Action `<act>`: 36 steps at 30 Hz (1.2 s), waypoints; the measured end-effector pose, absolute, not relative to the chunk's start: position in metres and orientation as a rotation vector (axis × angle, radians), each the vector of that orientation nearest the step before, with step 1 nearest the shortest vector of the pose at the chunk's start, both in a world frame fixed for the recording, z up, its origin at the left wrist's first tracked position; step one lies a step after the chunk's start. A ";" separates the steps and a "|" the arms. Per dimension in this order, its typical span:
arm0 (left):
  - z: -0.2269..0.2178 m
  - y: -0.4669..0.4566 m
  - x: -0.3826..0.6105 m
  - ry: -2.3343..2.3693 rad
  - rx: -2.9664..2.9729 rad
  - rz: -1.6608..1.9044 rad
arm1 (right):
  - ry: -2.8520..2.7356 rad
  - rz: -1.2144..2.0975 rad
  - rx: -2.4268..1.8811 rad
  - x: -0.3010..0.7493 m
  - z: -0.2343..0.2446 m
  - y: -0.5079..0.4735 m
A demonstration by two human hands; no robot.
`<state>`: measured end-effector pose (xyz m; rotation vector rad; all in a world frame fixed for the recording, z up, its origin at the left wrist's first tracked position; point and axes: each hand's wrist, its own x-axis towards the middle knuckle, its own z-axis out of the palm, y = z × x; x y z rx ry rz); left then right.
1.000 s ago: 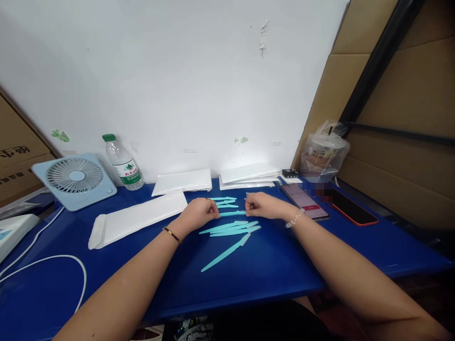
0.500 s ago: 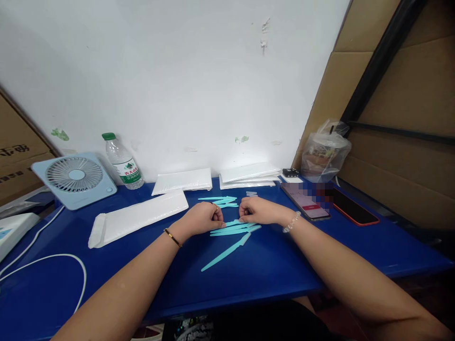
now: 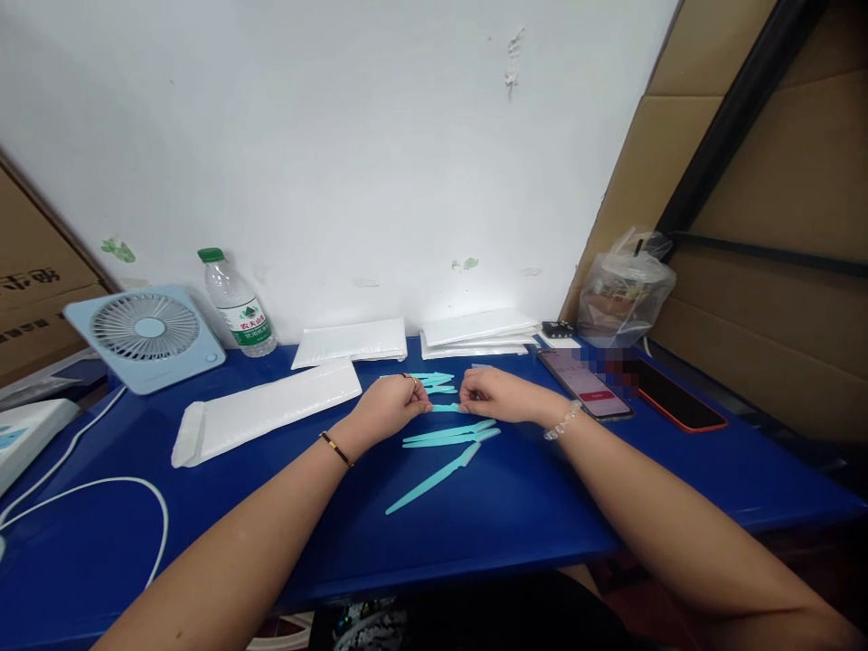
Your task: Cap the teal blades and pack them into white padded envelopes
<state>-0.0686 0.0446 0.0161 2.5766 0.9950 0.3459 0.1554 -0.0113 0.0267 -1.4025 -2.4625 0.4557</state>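
Note:
My left hand [image 3: 395, 400] and my right hand [image 3: 498, 395] are both closed in a pinch over the blue table. Between their fingertips stretches a turquoise eyebrow razor [image 3: 446, 409], its two ends hidden by the fingers. Nearer to me lie two more turquoise razors [image 3: 448, 436], close together with their tips fanned. A single razor [image 3: 430, 481] rests at a slant in front of those. Behind the hands, several razors [image 3: 439, 380] form a loose pile, partly covered by my left hand.
White padded envelopes lie left [image 3: 271, 409] and along the wall, in a left stack [image 3: 349, 344] and a right stack [image 3: 478, 330]. Two phones [image 3: 587, 384] [image 3: 678, 398], a bagged cup [image 3: 624, 298], a water bottle [image 3: 237, 307], a blue fan [image 3: 146, 334] and a white cable [image 3: 159, 506] surround them.
Both hands have moved slightly away from me with one razor between them, leaving the pair of razors behind. The other razors stay where they were.

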 end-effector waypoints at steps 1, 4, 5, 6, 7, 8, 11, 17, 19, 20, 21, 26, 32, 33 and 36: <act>0.017 0.045 -0.068 0.991 2.587 0.361 | -2.462 0.453 -1.385 0.158 0.026 -0.010; 0.017 0.050 -0.071 1.036 2.619 0.374 | -2.434 0.449 -1.407 0.171 0.024 -0.005; 0.017 0.053 -0.073 1.074 2.621 0.373 | -2.401 0.442 -1.449 0.177 0.022 -0.003; 0.017 0.058 -0.075 1.118 2.616 0.369 | -2.362 0.430 -1.503 0.183 0.021 -0.001; 0.016 0.062 -0.077 1.159 2.608 0.361 | -2.323 0.412 -1.558 0.188 0.021 0.000; 0.015 0.066 -0.080 1.191 2.603 0.356 | -2.291 0.393 -1.600 0.193 0.021 0.000; 0.013 0.071 -0.083 1.212 2.625 0.397 | -2.288 0.432 -1.589 0.198 0.025 -0.004; 0.018 0.045 -0.075 0.941 2.602 0.331 | -2.534 0.675 -1.427 0.180 0.031 -0.015; 0.019 0.037 -0.072 0.857 2.592 0.252 | -2.543 0.671 -1.445 0.176 0.030 -0.015; 0.018 0.035 -0.070 0.841 2.595 0.227 | -2.536 0.659 -1.446 0.174 0.029 -0.015; 0.018 0.034 -0.069 0.836 2.602 0.212 | -2.524 0.637 -1.443 0.174 0.029 -0.014; 0.017 0.044 -0.072 0.856 2.684 0.221 | -2.458 0.552 -1.438 0.181 0.025 -0.008; 0.019 0.055 -0.081 1.043 2.693 0.365 | -2.263 0.629 -1.559 0.192 0.024 -0.004; 0.019 0.055 -0.080 1.024 2.693 0.384 | -2.257 0.663 -1.527 0.191 0.025 -0.005; 0.018 0.053 -0.077 0.912 2.727 0.367 | -2.260 0.672 -1.437 0.185 0.025 -0.006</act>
